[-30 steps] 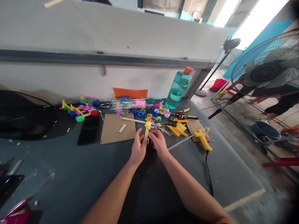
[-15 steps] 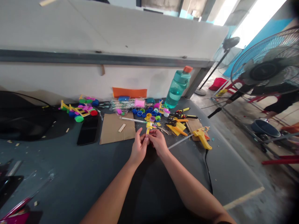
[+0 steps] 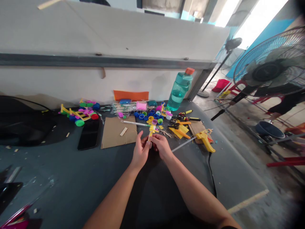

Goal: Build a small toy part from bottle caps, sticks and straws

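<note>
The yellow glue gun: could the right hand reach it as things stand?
Probably yes: just a translucent stick seems to lie between the right hand and the glue gun, though that hand is on a yellow piece.

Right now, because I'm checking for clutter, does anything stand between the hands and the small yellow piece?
Nothing visible does: the left hand and right hand both hold the yellow piece by its near end. The cardboard sheet lies to their left, the bottle caps beyond.

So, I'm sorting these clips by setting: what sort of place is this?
Probably a craft bench in a workshop-like space: a yellow glue gun and small coloured caps are on the dark table, and a large fan stands nearby.
</note>
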`<state>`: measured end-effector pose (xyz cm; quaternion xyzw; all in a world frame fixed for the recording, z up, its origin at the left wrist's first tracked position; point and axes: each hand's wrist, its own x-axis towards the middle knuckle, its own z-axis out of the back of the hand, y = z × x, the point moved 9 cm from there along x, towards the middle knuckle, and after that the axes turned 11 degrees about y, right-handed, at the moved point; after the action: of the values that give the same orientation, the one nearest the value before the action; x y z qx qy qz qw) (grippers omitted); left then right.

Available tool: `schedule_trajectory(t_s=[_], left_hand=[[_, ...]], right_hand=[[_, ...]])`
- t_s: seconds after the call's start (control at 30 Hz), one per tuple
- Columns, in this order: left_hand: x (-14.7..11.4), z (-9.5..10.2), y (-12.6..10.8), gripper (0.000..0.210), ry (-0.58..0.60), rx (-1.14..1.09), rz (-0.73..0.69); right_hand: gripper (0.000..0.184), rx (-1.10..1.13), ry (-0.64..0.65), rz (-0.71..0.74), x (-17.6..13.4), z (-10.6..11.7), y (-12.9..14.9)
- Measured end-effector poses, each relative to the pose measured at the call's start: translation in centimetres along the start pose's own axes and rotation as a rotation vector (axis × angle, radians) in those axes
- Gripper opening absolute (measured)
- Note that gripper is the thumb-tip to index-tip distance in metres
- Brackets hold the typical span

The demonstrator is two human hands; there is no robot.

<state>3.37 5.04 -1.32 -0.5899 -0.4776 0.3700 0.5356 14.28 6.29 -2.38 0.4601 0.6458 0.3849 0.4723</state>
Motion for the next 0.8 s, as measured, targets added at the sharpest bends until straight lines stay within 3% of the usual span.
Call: schedule_trajectory(t_s=[0.4,0.8], left_hand=[[0.02,-0.2,0.53,0.065,0.028,-0.054,0.019],[0.13,-0.11,0.66,0.064,0.024,-0.066,0.003]], right_hand=[[0.015,-0.01,-0.034,-0.01,0.05,0.31,-0.28],[0.021,0.049,-0.025,-0.002,0.13,0.44,-0.35]])
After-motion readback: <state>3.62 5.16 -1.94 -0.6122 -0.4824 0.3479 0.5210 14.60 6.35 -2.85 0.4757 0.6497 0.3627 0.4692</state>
